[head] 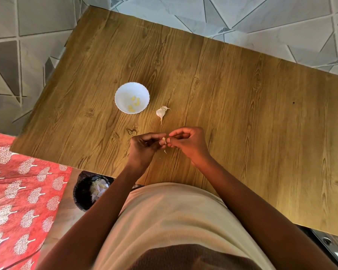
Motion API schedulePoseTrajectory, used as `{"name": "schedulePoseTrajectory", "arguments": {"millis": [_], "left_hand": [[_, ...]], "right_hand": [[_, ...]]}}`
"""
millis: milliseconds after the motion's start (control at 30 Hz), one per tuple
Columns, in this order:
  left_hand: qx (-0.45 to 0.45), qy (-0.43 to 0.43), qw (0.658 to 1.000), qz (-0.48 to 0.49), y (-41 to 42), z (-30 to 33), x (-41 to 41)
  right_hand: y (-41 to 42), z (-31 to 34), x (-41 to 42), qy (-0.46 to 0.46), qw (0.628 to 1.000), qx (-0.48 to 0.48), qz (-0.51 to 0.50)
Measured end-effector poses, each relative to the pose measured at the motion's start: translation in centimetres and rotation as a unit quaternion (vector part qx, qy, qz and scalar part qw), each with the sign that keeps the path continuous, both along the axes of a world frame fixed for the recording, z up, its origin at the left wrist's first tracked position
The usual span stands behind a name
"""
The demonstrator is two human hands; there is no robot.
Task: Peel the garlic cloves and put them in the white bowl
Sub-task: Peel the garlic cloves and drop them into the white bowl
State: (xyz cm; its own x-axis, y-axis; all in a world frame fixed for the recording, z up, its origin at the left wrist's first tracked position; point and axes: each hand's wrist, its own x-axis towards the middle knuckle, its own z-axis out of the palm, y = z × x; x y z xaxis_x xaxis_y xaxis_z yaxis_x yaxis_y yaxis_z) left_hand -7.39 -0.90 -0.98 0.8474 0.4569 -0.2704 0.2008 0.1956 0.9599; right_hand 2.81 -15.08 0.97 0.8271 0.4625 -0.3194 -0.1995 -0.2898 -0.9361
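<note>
A small garlic clove is held between both hands above the near middle of the wooden table. My left hand pinches it from the left, and my right hand pinches it from the right with curled fingers. A thin strip of skin hangs below the clove. The white bowl stands beyond the hands to the left, with several peeled yellowish cloves inside. A partial garlic bulb in its white skin lies on the table just right of the bowl.
A black bin holding garlic skins sits on the floor below the table's near edge, left of my body. A red patterned cloth covers the lower left. A tiled floor surrounds the table's far side.
</note>
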Motion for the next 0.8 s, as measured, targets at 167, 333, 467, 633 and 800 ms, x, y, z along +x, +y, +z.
{"name": "schedulePoseTrajectory", "arguments": {"millis": [167,333,467,633,800], "left_hand": [[-0.035,0.016,0.999,0.013,0.3,-0.1,0.0],[-0.024,0.011,1.0,0.011,0.2,0.4,0.1],[0.0,0.001,1.0,0.005,0.1,0.8,0.2],[0.015,0.0,1.0,-0.003,0.0,1.1,0.3],[0.023,0.002,1.0,-0.013,0.0,1.2,0.2]], "right_hand": [[-0.3,-0.2,0.1,0.016,1.0,0.013,-0.003],[-0.2,-0.3,-0.4,-0.061,0.998,-0.003,0.022],[-0.1,-0.1,-0.3,-0.062,0.998,0.006,0.016],[-0.2,-0.2,-0.2,-0.041,0.999,0.017,0.009],[-0.2,0.2,-0.2,-0.037,0.999,0.016,0.004]]}}
